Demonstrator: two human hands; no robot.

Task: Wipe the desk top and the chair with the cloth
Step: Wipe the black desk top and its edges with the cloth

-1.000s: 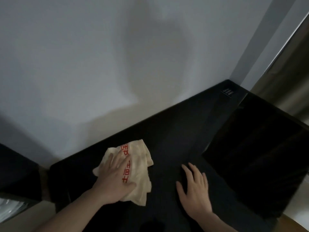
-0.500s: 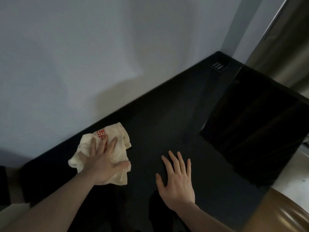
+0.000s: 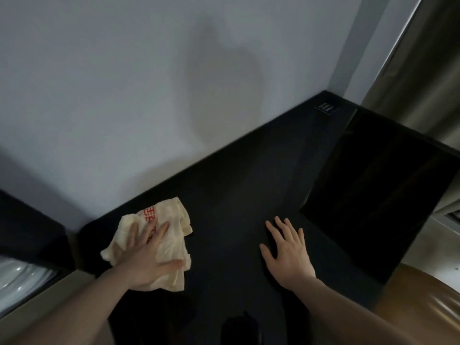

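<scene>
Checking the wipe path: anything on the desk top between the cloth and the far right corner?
Nothing visible. The left hand presses the cloth flat on the desk top; the right hand rests on the desk nearer the person, beside that path.

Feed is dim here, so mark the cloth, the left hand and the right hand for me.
cloth (image 3: pixel 178 220), head view, on its upper right folds beyond the fingers.
left hand (image 3: pixel 146 260), head view, on the back of the hand.
right hand (image 3: pixel 290 257), head view, on the back of the hand.
</scene>
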